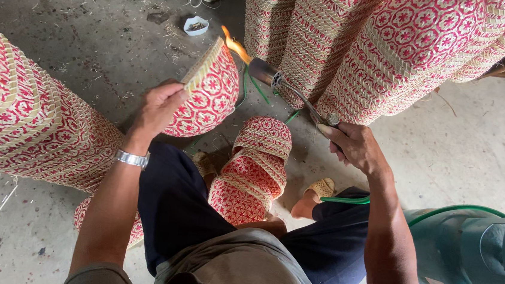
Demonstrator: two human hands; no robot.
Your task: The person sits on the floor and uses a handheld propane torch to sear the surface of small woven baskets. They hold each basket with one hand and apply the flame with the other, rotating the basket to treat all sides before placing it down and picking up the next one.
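My left hand (pixel 159 107) grips the rim of a red-and-cream woven basket (pixel 208 96), tilted on its side above the floor. My right hand (pixel 354 145) holds a metal gas torch (pixel 287 87) by its handle. The torch's orange flame (pixel 235 44) licks the basket's rim at its upper edge. A green hose (pixel 439 211) runs from the torch to a teal gas cylinder (pixel 478 256) at my right. Between my knees lies a short stack of nested baskets (pixel 256 166) of the same weave.
Tall stacks of the same woven baskets lean at the left (pixel 25 124) and along the back right (pixel 380 50). The concrete floor (pixel 93 27) is strewn with straw bits. A small white cup (pixel 196 25) sits on it beyond the basket.
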